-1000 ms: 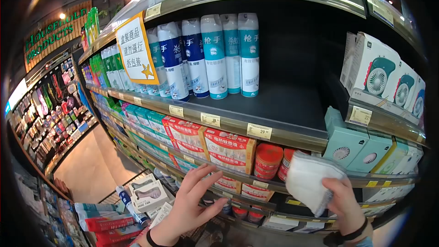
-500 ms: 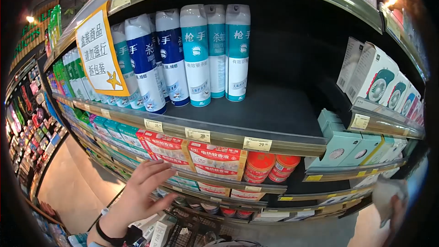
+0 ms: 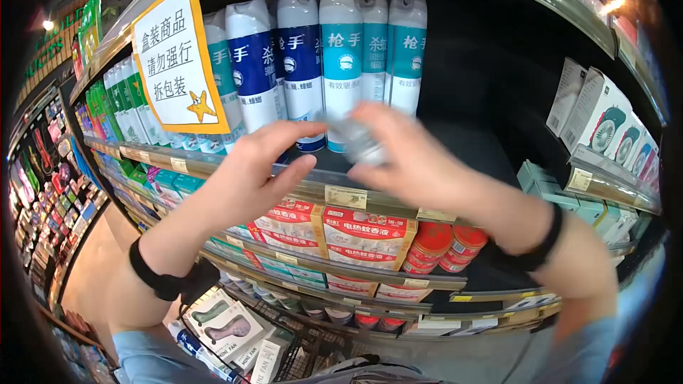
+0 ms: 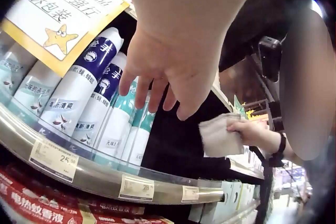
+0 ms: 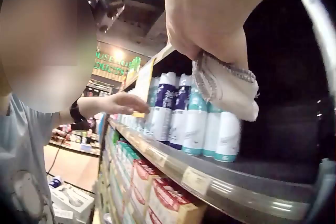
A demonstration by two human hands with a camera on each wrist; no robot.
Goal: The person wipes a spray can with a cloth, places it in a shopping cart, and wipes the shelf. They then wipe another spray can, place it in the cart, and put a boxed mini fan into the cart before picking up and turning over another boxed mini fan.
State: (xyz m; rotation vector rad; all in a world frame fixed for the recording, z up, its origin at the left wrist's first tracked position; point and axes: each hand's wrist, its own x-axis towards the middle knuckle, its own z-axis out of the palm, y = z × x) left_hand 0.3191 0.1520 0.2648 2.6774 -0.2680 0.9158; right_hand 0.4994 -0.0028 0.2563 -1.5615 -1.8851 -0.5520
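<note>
The right hand (image 3: 416, 156) has swung in from far right of the sign (image 3: 174, 57), and we now see it close to the left hand (image 3: 260, 163), both right of the sign and lower than its middle. The cloth (image 5: 228, 87) comes with it, gripped in the right hand and blurred in the head view, in front of the cans (image 3: 342, 60) that stand right of the sign. We judge that this brings the cloth within reach of the cans, though we cannot tell whether it touches them. The left hand has hold of nothing: its fingers are loosely spread, the thumb apart. Half a second ago we see the cloth well below and far right of the sign, and the left hand lower; the cans stand where they did, right of the sign
</note>
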